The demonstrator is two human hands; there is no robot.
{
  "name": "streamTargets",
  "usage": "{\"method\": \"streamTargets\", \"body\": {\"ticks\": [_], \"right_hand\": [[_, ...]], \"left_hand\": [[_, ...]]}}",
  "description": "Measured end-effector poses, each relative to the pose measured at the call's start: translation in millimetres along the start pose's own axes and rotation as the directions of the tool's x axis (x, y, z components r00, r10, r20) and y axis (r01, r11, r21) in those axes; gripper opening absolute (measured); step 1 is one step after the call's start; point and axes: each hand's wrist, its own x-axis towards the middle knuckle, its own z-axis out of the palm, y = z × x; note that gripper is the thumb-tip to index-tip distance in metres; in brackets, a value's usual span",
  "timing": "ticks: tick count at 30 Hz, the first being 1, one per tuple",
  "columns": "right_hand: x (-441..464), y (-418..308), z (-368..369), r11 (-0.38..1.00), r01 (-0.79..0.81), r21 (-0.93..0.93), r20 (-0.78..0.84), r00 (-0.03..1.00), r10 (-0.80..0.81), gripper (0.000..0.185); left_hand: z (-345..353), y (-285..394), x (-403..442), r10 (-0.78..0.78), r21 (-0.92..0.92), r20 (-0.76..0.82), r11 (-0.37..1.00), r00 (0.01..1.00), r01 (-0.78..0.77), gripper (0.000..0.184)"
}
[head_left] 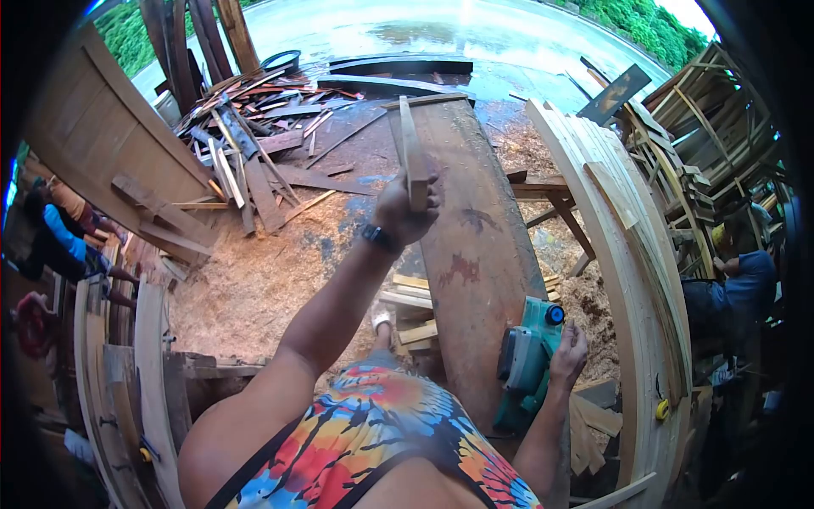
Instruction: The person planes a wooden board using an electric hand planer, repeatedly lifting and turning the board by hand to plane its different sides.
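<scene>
My left hand (407, 208), with a dark watch on the wrist, is closed around one end of a narrow wooden strip (412, 153). The strip points away from me, above the long worn plank bench (475, 246). A teal electric planer (534, 343) with a blue knob stands at the near right part of the bench. My right hand (568, 356) is beside the planer's right side, its fingers loosely bent and not wrapped around it. Whether the palm touches the planer is hidden.
Long pale boards (606, 220) lie stacked to the right, with a yellow tape measure (662, 411) on them. Scrap wood (263, 127) is heaped ahead left. Shavings (246, 280) cover the ground. Other people are at far left (72, 225) and right (746, 276).
</scene>
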Motion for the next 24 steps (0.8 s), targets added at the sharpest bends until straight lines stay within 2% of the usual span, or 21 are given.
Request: {"method": "streamTargets", "body": {"ticks": [2,8,11,14,23,24], "right_hand": [[1,3,1,1.000,-0.004,-0.007,0.002,1.000,0.005,0.056],[2,10,2,1.000,0.006,-0.011,-0.029,1.000,-0.006,0.057],[0,2,-1,0.999,-0.026,-0.042,-0.024,0.999,0.025,0.057],[0,3,-1,0.998,-0.033,-0.046,-0.017,0.999,0.032,0.058],[-2,-3,-1,0.999,-0.032,-0.005,-0.026,0.999,0.031,0.054],[-1,-3,0,1.000,-0.030,0.000,-0.029,0.999,0.030,0.053]], "left_hand": [[6,3,11,0.005,0.032,0.043,0.999,0.999,-0.006,0.033],[30,5,21,0.039,0.033,0.001,0.999,0.999,-0.039,0.032],[30,5,25,0.065,0.065,0.035,0.996,0.997,-0.067,0.032],[36,5,27,0.041,0.031,-0.032,0.999,0.999,-0.040,0.040],[39,6,20,0.029,0.008,-0.089,1.000,0.996,-0.029,0.037],[34,8,21,0.022,0.006,-0.035,1.000,0.999,-0.022,0.034]]}}
